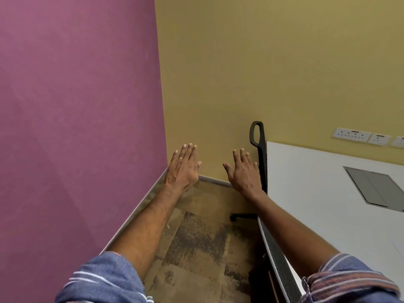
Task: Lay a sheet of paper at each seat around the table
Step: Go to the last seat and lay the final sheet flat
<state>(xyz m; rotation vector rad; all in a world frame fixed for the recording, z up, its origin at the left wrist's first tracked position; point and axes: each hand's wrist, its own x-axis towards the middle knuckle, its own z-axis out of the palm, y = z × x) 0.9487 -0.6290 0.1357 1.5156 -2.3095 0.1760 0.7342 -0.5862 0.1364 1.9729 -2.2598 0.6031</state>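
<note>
Sleeves [105,278] frame the left hand [182,166] and right hand [243,171], both flat and empty; the table [317,193] shows no clear sheet, so progress is uncertain.

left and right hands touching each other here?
Apart. Head view: yellow wall shows plainly between the left hand and right hand; both are open, thumbs facing without meeting.

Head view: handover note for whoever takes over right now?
Left hand open, empty. Right hand open, empty. Both are held out flat, apart, above the floor.
White table is to the right, with a mesh-backed chair at its edge.
Done: cannot tell; no sheet plainly shows on the visible part of the table.
Left: get sheets, lay one at each seat.
</note>
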